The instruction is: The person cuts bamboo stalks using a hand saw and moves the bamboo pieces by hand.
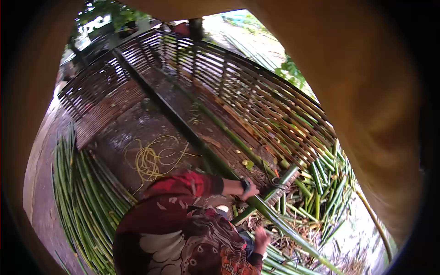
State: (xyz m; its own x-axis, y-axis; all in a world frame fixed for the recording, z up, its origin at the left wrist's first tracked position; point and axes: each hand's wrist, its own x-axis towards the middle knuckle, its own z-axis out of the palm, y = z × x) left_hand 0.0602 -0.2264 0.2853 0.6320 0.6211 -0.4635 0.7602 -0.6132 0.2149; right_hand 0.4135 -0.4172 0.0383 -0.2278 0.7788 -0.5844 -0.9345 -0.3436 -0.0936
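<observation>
A long green bamboo pole runs diagonally across the view, from the far left fence down to the lower right. My left hand, with a dark band at its wrist, is closed round this pole. Beneath the pole near that hand is a short cut bamboo piece on a crosswise support. My right hand is lower down, beside the pole and apart from it. Its fingers look loosely stretched, though slightly blurred, and I see nothing in them. My patterned dark red sleeve and shirt fill the lower middle.
A slatted bamboo fence curves behind. Many long green bamboo stems lie at left, and cut lengths are heaped at right. A tangled yellow cord lies on the dark ground. Brown cloth frames the view.
</observation>
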